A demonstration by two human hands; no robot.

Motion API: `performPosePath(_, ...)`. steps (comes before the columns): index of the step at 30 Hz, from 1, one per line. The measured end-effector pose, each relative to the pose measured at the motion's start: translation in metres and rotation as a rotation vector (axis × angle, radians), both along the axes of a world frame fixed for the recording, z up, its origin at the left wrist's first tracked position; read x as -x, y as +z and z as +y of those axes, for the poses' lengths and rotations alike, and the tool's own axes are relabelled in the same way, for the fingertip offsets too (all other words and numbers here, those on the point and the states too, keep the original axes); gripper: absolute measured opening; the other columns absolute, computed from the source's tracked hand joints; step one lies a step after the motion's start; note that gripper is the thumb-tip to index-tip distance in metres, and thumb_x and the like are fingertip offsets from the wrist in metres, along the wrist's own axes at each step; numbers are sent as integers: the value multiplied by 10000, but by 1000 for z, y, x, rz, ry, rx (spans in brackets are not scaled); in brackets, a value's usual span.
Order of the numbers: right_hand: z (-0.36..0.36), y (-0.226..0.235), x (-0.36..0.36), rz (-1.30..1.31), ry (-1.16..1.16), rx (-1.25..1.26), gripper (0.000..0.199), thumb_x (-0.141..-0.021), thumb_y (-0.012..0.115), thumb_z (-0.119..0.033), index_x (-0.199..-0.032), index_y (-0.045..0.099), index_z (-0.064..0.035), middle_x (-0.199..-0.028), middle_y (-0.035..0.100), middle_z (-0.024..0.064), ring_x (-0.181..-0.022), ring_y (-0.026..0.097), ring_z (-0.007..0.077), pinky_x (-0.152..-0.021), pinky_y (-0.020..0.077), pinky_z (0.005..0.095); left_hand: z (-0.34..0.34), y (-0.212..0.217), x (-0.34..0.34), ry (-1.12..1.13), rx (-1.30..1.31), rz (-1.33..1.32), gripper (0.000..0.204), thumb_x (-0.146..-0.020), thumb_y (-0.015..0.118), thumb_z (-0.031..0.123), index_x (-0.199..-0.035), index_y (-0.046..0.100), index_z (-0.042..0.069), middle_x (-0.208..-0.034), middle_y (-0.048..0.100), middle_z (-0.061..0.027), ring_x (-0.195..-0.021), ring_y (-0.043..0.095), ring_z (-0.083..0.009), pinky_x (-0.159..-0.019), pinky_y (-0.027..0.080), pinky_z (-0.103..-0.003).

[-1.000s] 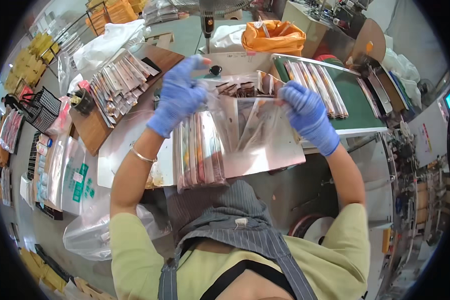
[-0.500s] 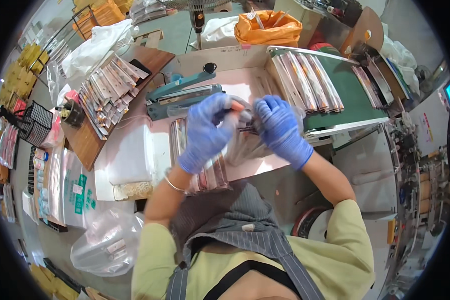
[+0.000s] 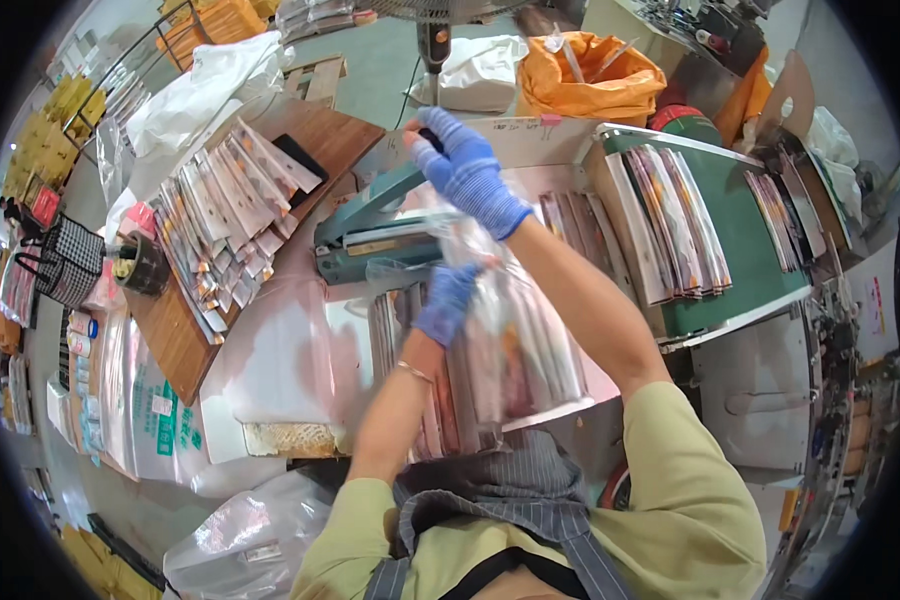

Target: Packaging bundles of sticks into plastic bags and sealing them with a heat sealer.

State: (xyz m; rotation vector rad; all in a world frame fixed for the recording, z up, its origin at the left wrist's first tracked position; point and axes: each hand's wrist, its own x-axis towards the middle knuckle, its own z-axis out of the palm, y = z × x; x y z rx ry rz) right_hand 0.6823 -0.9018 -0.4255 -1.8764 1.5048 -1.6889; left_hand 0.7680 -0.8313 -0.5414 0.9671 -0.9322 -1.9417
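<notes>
You've got an orange bag (image 3: 592, 78) at the back, a white bag (image 3: 482, 72) just left of it. Flat packets fanned on a wooden board (image 3: 175, 335) to your left, more stacked on the green tray (image 3: 745, 250) right. Tape roll (image 3: 142, 268) and checked basket (image 3: 62, 262) far left.

The heat sealer (image 3: 380, 232) sits behind the clear bag (image 3: 490, 300); packet rows (image 3: 220, 235) lie on the board to its left, the conveyor (image 3: 740, 250) to its right
</notes>
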Motion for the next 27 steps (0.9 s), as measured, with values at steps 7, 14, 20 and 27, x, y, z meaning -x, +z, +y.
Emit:
performPosePath(7,12,-104,64,-568,16,-330,125,-774,534,-99,-869,595,-46,-720,569,24,-680,540,124,-614,454,249,-52,-70,-110,-38,83,-264,458,-684,705,266,-1026,584,-12,-972,572,-71,-936,506,-146,-831,394,-272)
performPosePath(14,-2,-147,23,-689,78,-157,210,-825,540,-176,-984,563,-41,-805,537,21,-784,494,104,-676,439,262,-1,-20,-130,-160,-334,271,547,-815,503,373,-1232,386,39,-1143,482,-130,-1060,440,-266,-884,385,-362)
performPosePath(20,34,-129,64,-787,137,-152,259,-808,576,-237,-984,555,-47,-806,542,35,-737,492,143,-623,425,307,-7,-31,-77,-146,50,76,547,-811,509,357,-1235,381,36,-1144,478,-149,-1091,423,-272,-905,369,-365)
performPosePath(27,246,-132,-34,-432,58,-929,1176,-517,734,-523,-1347,94,10,-1333,245,234,-1255,225,346,-1038,196,357,107,-54,-109,124,655,-547,534,-801,534,316,-1228,389,29,-1141,475,-168,-1097,424,-276,-911,366,-365)
